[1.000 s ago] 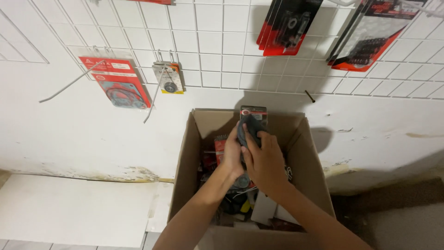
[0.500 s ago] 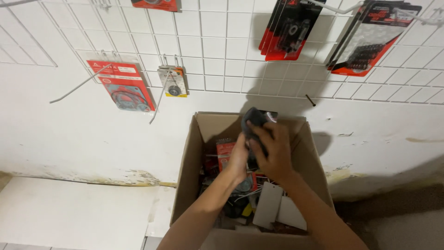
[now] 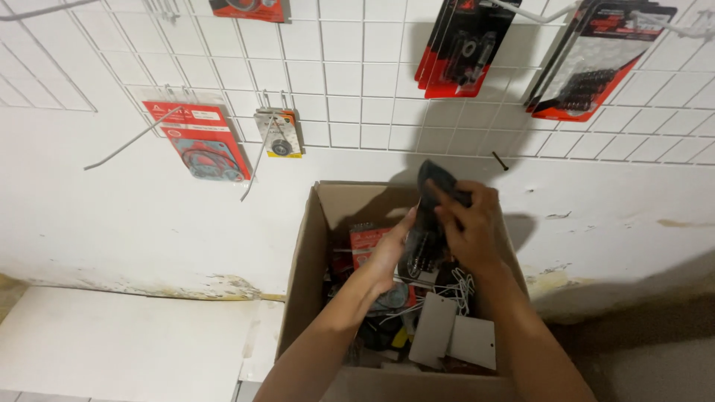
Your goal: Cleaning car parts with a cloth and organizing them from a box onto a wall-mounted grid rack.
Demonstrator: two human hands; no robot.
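- The person stands over an open cardboard box [image 3: 305,260] set against a white wall, with both hands raised above its far edge.
- The dark blister pack [image 3: 430,216] stands almost upright between them, its long axis running up and down, its top end pointing at the wire grid panel [image 3: 357,89] and leaning slightly toward the wall.
- The right hand [image 3: 468,223] is closed around the pack's upper part, fingers curled over its top.
- The left hand [image 3: 389,249] grips its lower left edge, fingers closed on it.
- Below, the box holds a red packet [image 3: 366,242], loose wire hooks [image 3: 458,286] and grey cards [image 3: 450,339].
- On the grid hang red-and-black packs [image 3: 458,52] and a red gasket card [image 3: 199,141].
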